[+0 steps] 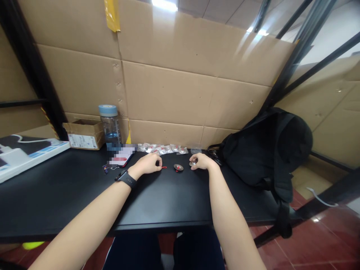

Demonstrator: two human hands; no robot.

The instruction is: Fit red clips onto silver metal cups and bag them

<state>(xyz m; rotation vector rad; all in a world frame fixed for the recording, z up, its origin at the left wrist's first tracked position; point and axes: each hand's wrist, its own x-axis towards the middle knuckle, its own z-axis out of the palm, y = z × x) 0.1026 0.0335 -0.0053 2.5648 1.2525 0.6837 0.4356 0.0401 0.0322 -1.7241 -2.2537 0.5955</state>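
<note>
My left hand [152, 164], with a dark watch on its wrist, is closed at the fingertips on a small red loop [164, 167] just above the black table. Between my hands a round silver metal disc [178, 167] with a red centre lies on the table. My right hand [200, 162] pinches a second silver disc [192, 164] at its edge. Behind my left hand is a row of small clear packets [162, 149] with silver and red pieces inside.
On the left stand a white power strip [33, 161], an open cardboard box [86, 135], a water bottle [110, 127] and a phone [123, 155]. A black backpack [264, 146] fills the right end. Cardboard [168, 93] walls the back.
</note>
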